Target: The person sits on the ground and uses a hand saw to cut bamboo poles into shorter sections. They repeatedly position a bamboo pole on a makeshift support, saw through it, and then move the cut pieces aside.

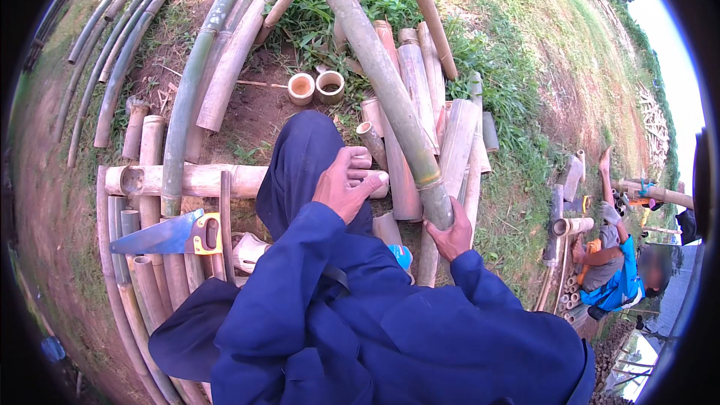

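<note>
A long, thick bamboo pole (385,94) slants up and away in front of me. My right hand (450,234) is wrapped round its near end, just below a yellowish node. My left hand (347,186) is over my raised knee, thumb stretched out and fingers apart, holding nothing. Beside its fingertips is the right end of a horizontal bamboo bar (247,180); whether they touch it, I cannot tell. Under and beside the held pole lie several cut bamboo pieces (455,142). A handsaw (159,235) with a yellow and black handle lies on bamboo at the left.
Two short bamboo cups (301,97) stand on the soil ahead. Long green poles (196,82) lean at the upper left. A blue object (401,256) sits near my lap. At the right, another person (616,277) in a blue top sits among bamboo pieces.
</note>
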Tool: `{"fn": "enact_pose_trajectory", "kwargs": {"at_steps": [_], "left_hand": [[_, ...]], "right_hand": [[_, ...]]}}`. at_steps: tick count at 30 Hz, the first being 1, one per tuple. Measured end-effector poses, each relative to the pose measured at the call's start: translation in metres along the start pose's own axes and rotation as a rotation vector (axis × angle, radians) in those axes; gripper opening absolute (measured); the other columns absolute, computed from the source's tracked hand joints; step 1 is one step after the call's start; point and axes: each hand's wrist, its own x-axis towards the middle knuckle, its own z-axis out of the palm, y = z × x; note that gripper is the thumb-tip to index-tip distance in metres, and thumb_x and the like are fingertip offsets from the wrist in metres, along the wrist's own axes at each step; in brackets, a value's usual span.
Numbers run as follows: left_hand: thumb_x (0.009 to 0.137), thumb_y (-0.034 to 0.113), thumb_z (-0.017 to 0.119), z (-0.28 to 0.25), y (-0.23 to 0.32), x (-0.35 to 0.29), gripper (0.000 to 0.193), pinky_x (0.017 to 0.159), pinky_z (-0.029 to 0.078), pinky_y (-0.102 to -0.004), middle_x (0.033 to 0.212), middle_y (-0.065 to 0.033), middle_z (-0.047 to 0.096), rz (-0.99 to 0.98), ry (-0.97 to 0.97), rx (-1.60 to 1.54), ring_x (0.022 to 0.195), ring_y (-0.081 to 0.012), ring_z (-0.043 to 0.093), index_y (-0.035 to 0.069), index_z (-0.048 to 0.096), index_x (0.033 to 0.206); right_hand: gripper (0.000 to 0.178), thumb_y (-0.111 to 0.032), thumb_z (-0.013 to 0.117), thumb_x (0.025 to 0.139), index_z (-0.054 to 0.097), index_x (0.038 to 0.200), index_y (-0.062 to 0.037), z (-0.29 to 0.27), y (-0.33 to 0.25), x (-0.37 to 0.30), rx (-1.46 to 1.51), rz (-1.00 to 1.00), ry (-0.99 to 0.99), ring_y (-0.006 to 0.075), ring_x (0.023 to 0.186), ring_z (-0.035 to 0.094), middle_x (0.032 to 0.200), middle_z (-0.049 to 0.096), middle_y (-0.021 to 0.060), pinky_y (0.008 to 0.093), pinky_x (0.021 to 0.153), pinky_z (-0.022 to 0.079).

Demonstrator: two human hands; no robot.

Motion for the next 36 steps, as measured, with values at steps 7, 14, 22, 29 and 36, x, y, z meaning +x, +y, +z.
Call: {"fn": "enact_pose_trajectory", "kwargs": {"at_steps": [7, 14, 22, 29, 36], "left_hand": [[0.095, 0.015, 0.075, -0.137, -0.029, -0.046, 0.044, 0.09, 0.053, -0.029, 0.115, -0.0144, 0.069, 0.074, 0.493, 0.125, 0.098, -0.0148, 0.066, -0.001, 0.058, 0.133], [0.095, 0.012, 0.075, -0.271, -0.18, -0.153, 0.038, 0.067, 0.053, -0.0243, 0.105, -0.0127, 0.072, -0.266, 0.981, 0.04, 0.079, -0.0123, 0.065, 0.001, 0.061, 0.129], [0.093, 0.018, 0.079, -0.316, -0.248, -0.174, 0.041, 0.061, 0.053, -0.0239, 0.101, -0.0108, 0.071, -0.255, 1.078, -0.052, 0.079, -0.015, 0.068, 0.001, 0.062, 0.126], [0.093, 0.017, 0.079, -0.336, -0.253, -0.176, 0.038, 0.058, 0.051, -0.0233, 0.101, -0.0078, 0.07, -0.213, 1.144, 0.041, 0.078, -0.0149, 0.069, 0.002, 0.063, 0.125], [0.092, 0.017, 0.08, -0.341, -0.268, -0.216, 0.038, 0.059, 0.049, -0.023, 0.103, -0.0079, 0.071, -0.295, 1.217, -0.026, 0.079, -0.017, 0.07, 0.002, 0.063, 0.124]], "right_hand": [[0.073, -0.025, 0.086, 0.075, 0.056, 0.135, 0.0029, -0.009, 0.026, -0.004, 0.028, 0.307, 0.02, 0.0383, 0.11, 0.069, 0.116, 0.07, 0.0255, 0.045, 0.097, 0.054], [0.074, -0.02, 0.082, 0.08, 0.045, 0.141, 0.0009, -0.025, 0.07, -0.082, -0.039, 0.351, 0.001, 0.0415, 0.114, 0.065, 0.124, 0.062, 0.0271, 0.0474, 0.098, 0.052], [0.071, -0.019, 0.081, 0.081, 0.045, 0.139, 0.0002, -0.026, 0.108, -0.079, -0.147, 0.324, 0.221, 0.0401, 0.108, 0.068, 0.118, 0.066, 0.0257, 0.0467, 0.096, 0.053], [0.073, -0.022, 0.082, 0.081, 0.047, 0.142, -0.0015, -0.005, 0.137, -0.001, -0.096, 0.443, 0.28, 0.0421, 0.116, 0.064, 0.126, 0.063, 0.0263, 0.048, 0.1, 0.051], [0.077, -0.034, 0.083, 0.083, 0.049, 0.146, -0.0035, -0.009, 0.219, 0.035, 0.04, 0.499, 0.15, 0.038, 0.12, 0.065, 0.13, 0.065, 0.024, 0.0455, 0.103, 0.05]]}}
